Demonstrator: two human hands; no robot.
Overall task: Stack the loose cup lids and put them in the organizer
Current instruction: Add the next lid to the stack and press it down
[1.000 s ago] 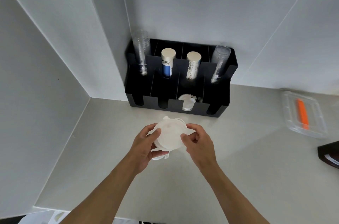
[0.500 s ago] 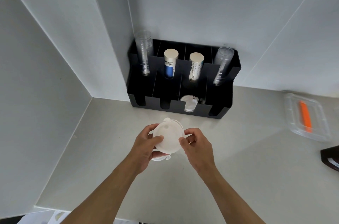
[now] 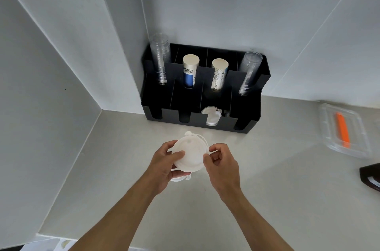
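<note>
I hold a stack of white cup lids [image 3: 192, 153] above the counter, just in front of the black organizer [image 3: 255, 104]. My left hand [image 3: 164, 168] grips the stack from the left and below, thumb on the top lid. My right hand [image 3: 223, 165] pinches its right edge. Part of a lid pokes out under my left hand. More white lids [image 3: 211, 116] lie in the organizer's third front slot from the left.
The organizer's back row holds clear cup stacks [image 3: 160, 58] and paper cup stacks [image 3: 190, 71]. A clear plastic box with an orange item [image 3: 342, 129] sits at the right. A dark object [image 3: 371, 176] lies at the right edge. White walls close the corner.
The hands and the lid stack stay together with only slight finger shifts. The view has tilted, so the organizer sits a little lower in the picture.
</note>
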